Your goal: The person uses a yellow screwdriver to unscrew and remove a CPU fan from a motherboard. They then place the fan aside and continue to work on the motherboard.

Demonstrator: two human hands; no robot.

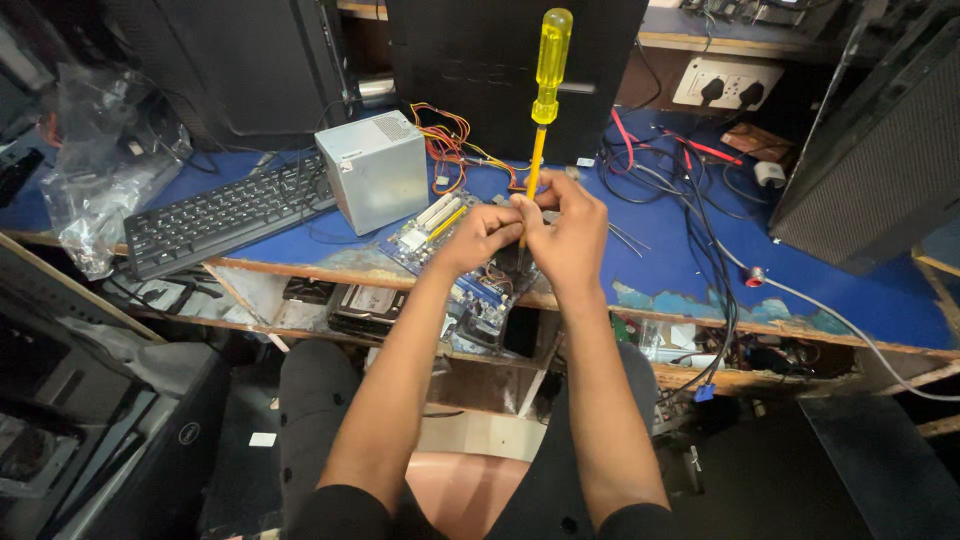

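Two hands, left hand and right hand, fingers pinching upright screwdriver shaft, handle above, circuit board beneath.

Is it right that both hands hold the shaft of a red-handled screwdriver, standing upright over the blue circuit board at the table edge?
Not quite: the head view shows the screwdriver has a yellow handle, not red. The rest holds: the left hand and right hand grip its shaft, upright over the blue circuit board at the table edge.
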